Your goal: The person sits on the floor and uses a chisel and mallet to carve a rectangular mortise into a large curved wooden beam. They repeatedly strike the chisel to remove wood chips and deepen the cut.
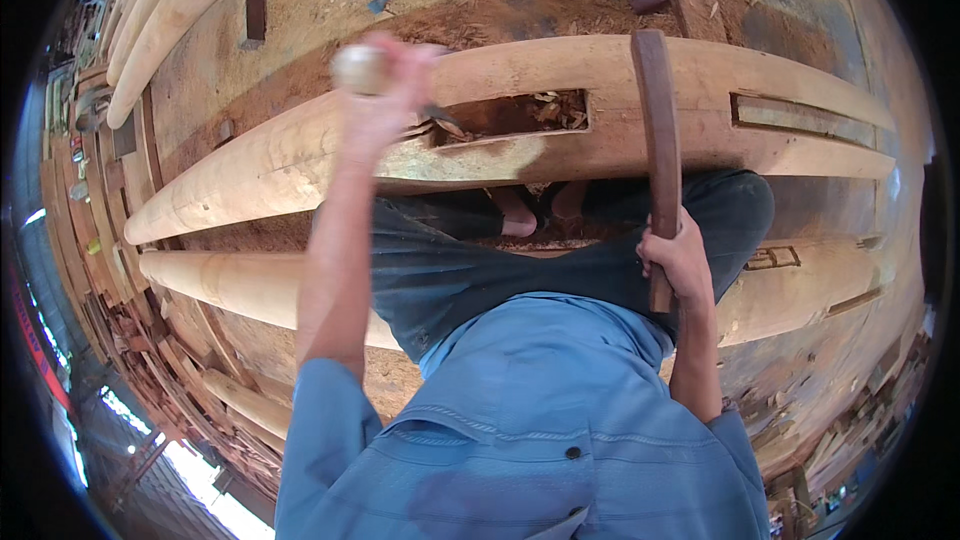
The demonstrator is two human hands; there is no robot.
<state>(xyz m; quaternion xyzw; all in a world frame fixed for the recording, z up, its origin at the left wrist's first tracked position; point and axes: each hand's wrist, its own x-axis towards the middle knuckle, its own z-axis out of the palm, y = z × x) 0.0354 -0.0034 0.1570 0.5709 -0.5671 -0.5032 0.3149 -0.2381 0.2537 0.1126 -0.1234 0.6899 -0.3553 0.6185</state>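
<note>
- Two hands were at work above one long rounded wooden beam [300, 155], which lay across your view from the left side to the right side, so its long axis ran crosswise to your body.
- Your left hand [385, 90] was raised in front of the beam and was closed around the pale round handle of a chisel [360, 70]; the hand was blurred, so you could not see each finger clearly.
- The dark blade of the chisel seemed to point down and to the right, toward the left end of the rectangular mortise [520, 112] cut in the top of the beam. I could not tell if the tip touched the wood.
- Your right hand [680, 260] was wrapped tight around the lower end of a dark wooden mallet [655, 140]. This club stood almost upright, and its upper end reached above the beam, just right of the mortise.
- Between both hands lay the mortise, with wood chips [545, 110] inside it. Your left hand was the nearer one to it; your right hand was lower, close to your body, well apart from the slot.
- Your bare feet [520, 215] showed under the beam, and a second pale beam [230, 280] lay below, parallel to the first.
</note>
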